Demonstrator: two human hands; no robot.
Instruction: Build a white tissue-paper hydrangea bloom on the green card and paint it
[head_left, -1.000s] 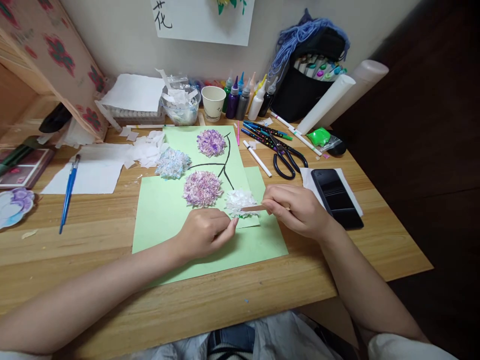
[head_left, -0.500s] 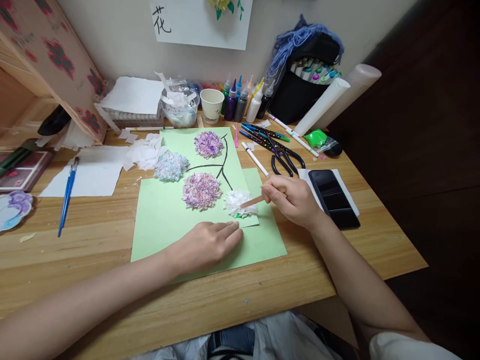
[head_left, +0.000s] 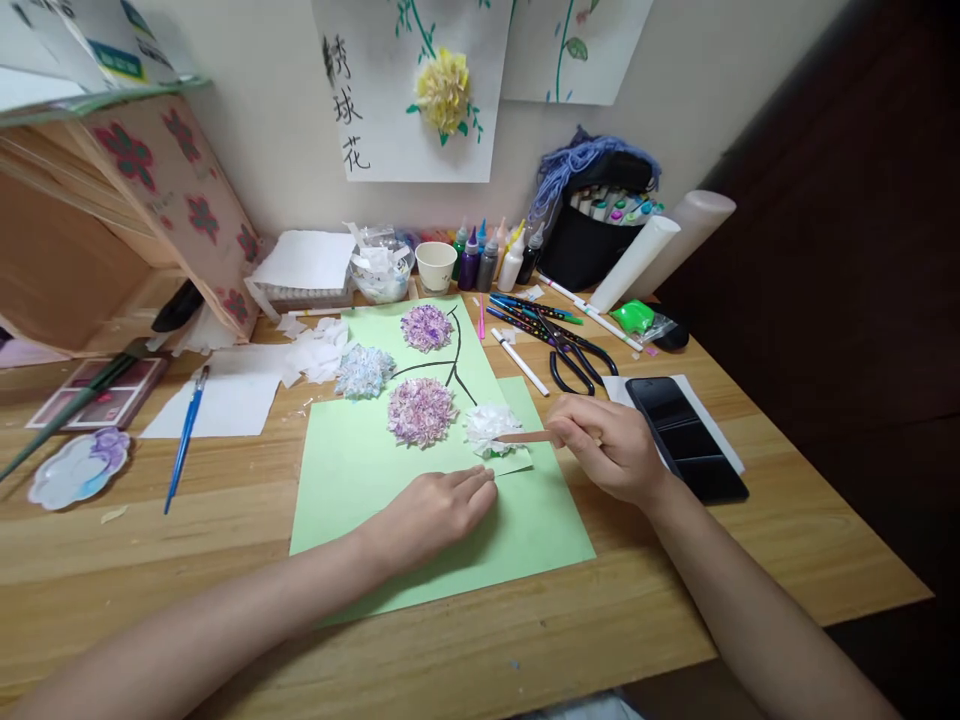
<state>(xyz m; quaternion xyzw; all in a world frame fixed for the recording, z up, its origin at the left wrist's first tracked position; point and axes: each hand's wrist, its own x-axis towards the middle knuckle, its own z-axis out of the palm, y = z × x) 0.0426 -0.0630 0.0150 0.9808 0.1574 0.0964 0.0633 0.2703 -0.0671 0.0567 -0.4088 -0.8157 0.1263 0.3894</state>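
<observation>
My right hand (head_left: 607, 443) is closed round a flat wooden stick (head_left: 525, 437), whose tip touches the white paper flower (head_left: 491, 428) at the lower right of the light green sheet (head_left: 480, 372). A little green shows beneath that flower. My left hand (head_left: 439, 508) rests palm down at the sheet's bottom edge, fingers together but laid flat, with nothing seen in it. Two purple flowers (head_left: 421, 411) and a blue one (head_left: 364, 371) stand out from the sheet, linked by drawn black stems. A larger green sheet (head_left: 345, 500) lies underneath.
Black scissors (head_left: 574, 360), pens (head_left: 525, 312) and a white marker (head_left: 520, 361) lie beyond my right hand, a black phone (head_left: 686, 435) to its right. Along the wall stand a paper cup (head_left: 436, 268) and paint bottles (head_left: 487, 265). Brushes (head_left: 185, 440) and a palette (head_left: 79, 468) are at left.
The camera view has tilted up, showing more of the wall pictures. The stick now lies more level, its tip still at the white flower. My left hand stays flat on the paper.
</observation>
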